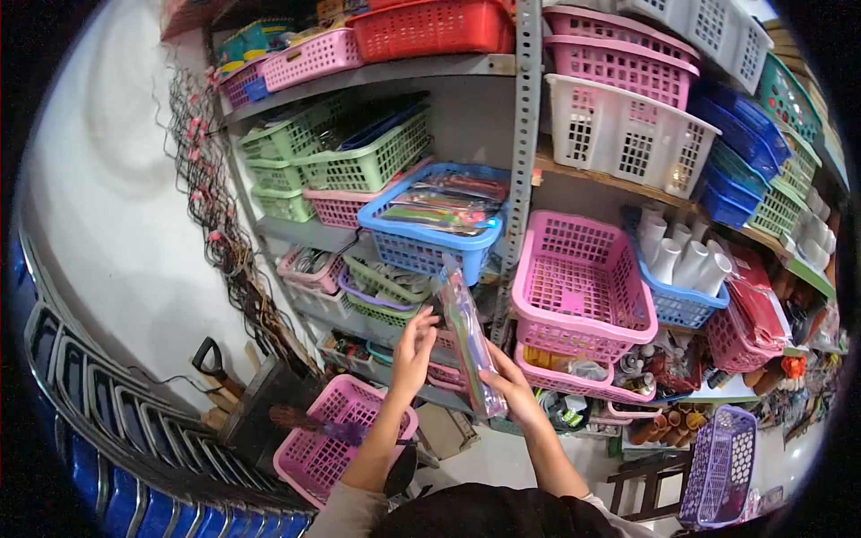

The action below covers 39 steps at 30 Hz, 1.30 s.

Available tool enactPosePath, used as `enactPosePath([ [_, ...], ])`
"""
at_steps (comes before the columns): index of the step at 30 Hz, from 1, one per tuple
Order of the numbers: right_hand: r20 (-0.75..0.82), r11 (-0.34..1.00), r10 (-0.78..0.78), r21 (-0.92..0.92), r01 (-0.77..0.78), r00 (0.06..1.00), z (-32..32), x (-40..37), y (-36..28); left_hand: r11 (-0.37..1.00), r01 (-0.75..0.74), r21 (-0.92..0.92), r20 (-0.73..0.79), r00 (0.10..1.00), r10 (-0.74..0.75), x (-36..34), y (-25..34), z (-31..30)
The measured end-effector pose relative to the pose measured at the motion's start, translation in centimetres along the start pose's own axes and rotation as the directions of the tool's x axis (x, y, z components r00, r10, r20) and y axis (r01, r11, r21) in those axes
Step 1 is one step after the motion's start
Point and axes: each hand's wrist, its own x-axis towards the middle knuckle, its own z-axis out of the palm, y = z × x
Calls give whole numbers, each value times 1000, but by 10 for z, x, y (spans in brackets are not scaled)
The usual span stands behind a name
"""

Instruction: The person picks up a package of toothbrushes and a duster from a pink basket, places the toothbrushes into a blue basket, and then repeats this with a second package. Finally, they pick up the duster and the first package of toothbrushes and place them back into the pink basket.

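Nearest, below and to the left of the clear packet point(468, 341), a pink basket point(316, 448) sits on the floor. Well off to the packet's lower right stands a purple basket point(719, 466).

The right hand point(513, 387) grips the packet at its lower end, fingers point(491, 381) wrapped around it, so that it stands nearly upright and leans a little to the left at the top. The packet is long and narrow, with something red and coloured inside. The left hand point(413, 351) is raised just left of the packet, with its fingers stretched upward and loose, holding nothing. Whether the tips touch the packet's edge I cannot tell.

Behind the packet rises the shelf point(523, 179). Just above the packet's top, a blue basket point(421, 240) holds similar packets. To the packet's right hangs an empty-looking pink basket point(574, 296). Up and left of it are green baskets point(359, 161), and farthest, high above it, a red basket point(430, 29).
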Motion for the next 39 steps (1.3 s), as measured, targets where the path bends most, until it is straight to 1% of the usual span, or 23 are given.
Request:
enactPosePath([
  [2, -45, 994, -51, -96, 46, 998, -8, -4, -7, 992, -65, 105, 68, 996, 58, 22, 3, 4],
  [5, -10, 945, -130, -303, 121, 991, -14, -5, -33, 979, -141, 150, 110, 986, 125, 46, 16, 14],
  [6, -22, 893, -132, -437, 109, 991, -15, -2, -46, 979, -145, 145, 115, 985, 129, 51, 22, 17],
  [8, -14, 767, -193, -625, 142, 981, -16, 9, -67, 933, -280, 226, 44, 960, 278, 62, 32, 22],
  [9, 62, 633, -328, -726, 268, 943, -18, 19, -76, 886, -369, 280, 54, 928, 369, 69, 34, 21],
  [10, 57, 577, -331, -778, 250, 942, -14, 25, -89, 886, -371, 279, 53, 927, 371, 75, 38, 19],
  [12, 94, 507, -339, -820, 266, 936, -17, 50, -102, 719, -483, 500, 131, 863, 488, 87, 49, 14],
  [14, 144, 397, -377, -867, 300, 915, -19, 80, -114, 768, -466, 439, 62, 868, 492, 98, 55, 11],
  [16, 167, 350, -368, -887, 302, 915, -16, 111, -125, 687, -443, 576, 96, 871, 481, 112, 62, 1],
  [18, 225, 156, -415, -937, 313, 882, -14, 144, -125, 640, -432, 636, 80, 861, 502, 131, 48, -9],
  [19, 232, 156, -413, -935, 319, 880, -17, 163, -123, 629, -375, 681, 86, 893, 441, 139, 43, -15],
  [20, 337, -5, -412, -930, 367, 847, -21, 182, -121, 612, -318, 724, 86, 922, 378, 148, 36, -21],
  [21, 438, -165, -394, -898, 407, 808, -23, 199, -118, 578, -297, 760, 54, 915, 400, 156, 27, -26],
  [22, 443, -167, -393, -896, 412, 806, -25, 213, -114, 576, -294, 762, 49, 914, 402, 164, 19, -33],
  [24, 391, -28, -298, -915, 402, 871, -29, 238, -102, 423, -332, 843, 134, 892, 432, 179, 5, -46],
  [26, 373, 17, -278, -920, 392, 885, -30, 252, -90, 448, -295, 844, 115, 915, 386, 187, -5, -54],
  [28, 338, -167, -292, -939, 301, 894, -28, 258, -83, 435, -231, 870, 111, 952, 284, 191, -12, -61],
  [29, 341, -166, -290, -938, 303, 894, -27, 261, -82, 435, -228, 871, 109, 953, 282, 190, -11, -63],
  [31, 312, -193, -215, -942, 273, 925, -29, 265, -80, 324, -220, 920, 142, 958, 248, 188, -9, -64],
  [35, 226, -163, -68, -963, 213, 972, -28, 263, -85, 332, -195, 923, 123, 966, 227, 186, -11, -58],
  [36, 225, -162, -63, -964, 212, 972, -27, 262, -83, 381, -204, 902, 112, 962, 249, 188, -14, -57],
  [37, 202, -228, -103, -958, 175, 974, -24, 261, -80, 428, -212, 878, 99, 957, 271, 189, -17, -56],
  [39, 162, -306, -152, -946, 109, 975, -15, 257, -81, 441, -238, 866, 113, 950, 290, 194, -23, -59],
])
